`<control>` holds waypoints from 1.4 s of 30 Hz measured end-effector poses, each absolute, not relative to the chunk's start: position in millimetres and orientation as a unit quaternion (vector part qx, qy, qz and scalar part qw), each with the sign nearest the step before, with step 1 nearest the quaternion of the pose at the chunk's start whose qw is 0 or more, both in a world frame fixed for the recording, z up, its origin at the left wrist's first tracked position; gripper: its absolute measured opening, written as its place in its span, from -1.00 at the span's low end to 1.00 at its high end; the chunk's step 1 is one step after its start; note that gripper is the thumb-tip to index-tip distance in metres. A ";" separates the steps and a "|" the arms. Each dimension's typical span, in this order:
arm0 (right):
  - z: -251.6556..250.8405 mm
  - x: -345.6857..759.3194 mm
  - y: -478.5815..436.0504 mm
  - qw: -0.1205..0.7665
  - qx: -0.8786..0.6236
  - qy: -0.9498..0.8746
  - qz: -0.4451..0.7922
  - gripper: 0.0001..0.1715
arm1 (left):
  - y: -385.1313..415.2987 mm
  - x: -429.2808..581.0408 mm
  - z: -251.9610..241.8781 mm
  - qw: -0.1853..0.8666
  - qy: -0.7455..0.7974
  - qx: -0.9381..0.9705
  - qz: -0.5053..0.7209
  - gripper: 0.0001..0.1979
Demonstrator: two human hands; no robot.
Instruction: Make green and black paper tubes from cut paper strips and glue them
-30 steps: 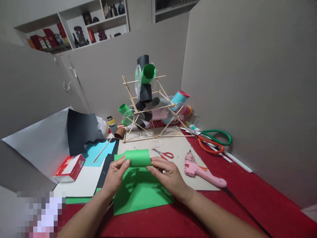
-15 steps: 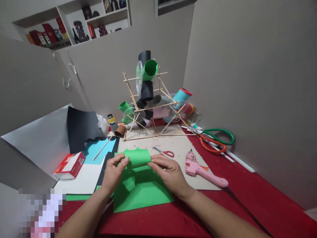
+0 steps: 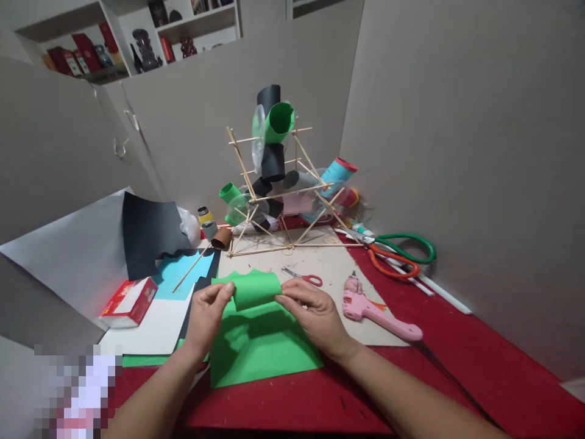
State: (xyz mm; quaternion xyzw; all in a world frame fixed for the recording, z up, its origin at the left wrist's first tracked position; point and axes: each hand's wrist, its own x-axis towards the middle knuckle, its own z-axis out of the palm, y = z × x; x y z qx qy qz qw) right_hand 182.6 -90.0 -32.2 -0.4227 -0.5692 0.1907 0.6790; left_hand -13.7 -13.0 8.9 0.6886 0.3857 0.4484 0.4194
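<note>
A green paper sheet [image 3: 265, 360] lies near the table's front edge, its far end curled over into a roll [image 3: 256, 290] with a scalloped edge behind. My left hand [image 3: 208, 311] pinches the left end of the roll between thumb and fingers. At the right end, my right hand [image 3: 315, 311] grips it the same way. Just beyond the right hand lie small red-handled scissors [image 3: 312, 280]. A pink glue gun [image 3: 372, 311] rests to the right on the beige board [image 3: 329, 256].
A stick frame [image 3: 283, 195] with black and green paper tubes stands behind. Large scissors [image 3: 402, 255] with green and orange handles lie at right. To the left are a red box [image 3: 130, 302], blue paper [image 3: 183, 274] and a black sheet [image 3: 148, 235]. The red tabletop [image 3: 479, 341] meets the wall.
Both hands keep hold of the green paper. My left fingers have shifted slightly at the roll's left end, and the roll looks a little tighter. The camera view has tilted slightly.
</note>
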 end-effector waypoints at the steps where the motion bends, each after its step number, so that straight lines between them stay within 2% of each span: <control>1: -31.4 183.2 -89.8 0.682 -0.423 -0.556 0.216 -0.86 | -12.0 -14.1 8.4 0.429 0.376 0.676 0.467 -0.62; 6: -30.1 187.4 -87.0 0.680 -0.429 -0.421 0.420 -0.72 | -5.5 -14.4 10.2 0.485 0.342 0.615 0.518 -0.70; 9: -29.5 188.6 -85.8 0.676 -0.405 -0.344 0.511 -0.62 | -3.4 -12.1 10.7 0.517 0.347 0.621 0.477 -0.77; 12: -28.2 188.3 -86.2 0.672 -0.385 -0.318 0.547 -0.59 | -3.5 -9.4 8.3 0.551 0.339 0.630 0.430 -0.68; 17: -27.9 186.3 -87.2 0.661 -0.386 -0.311 0.563 -0.59 | -7.7 -7.5 8.0 0.552 0.310 0.651 0.419 -0.57; 26: -29.6 183.3 -89.7 0.625 -0.418 -0.343 0.563 -0.56 | -12.9 -7.5 9.3 0.518 0.297 0.702 0.389 -0.55; 33: -28.1 188.4 -87.8 0.709 -0.426 -0.329 0.455 -0.55 | -5.4 -12.1 4.0 0.585 0.287 0.641 0.404 -0.70; 37: -32.0 188.6 -87.6 0.653 -0.446 -0.402 0.462 -0.59 | -1.6 -9.5 1.8 0.632 0.285 0.619 0.369 -0.75; 42: -25.6 182.2 -92.1 0.552 -0.476 -0.495 0.474 -0.57 | -1.8 -4.4 -3.4 0.664 0.291 0.611 0.319 -0.72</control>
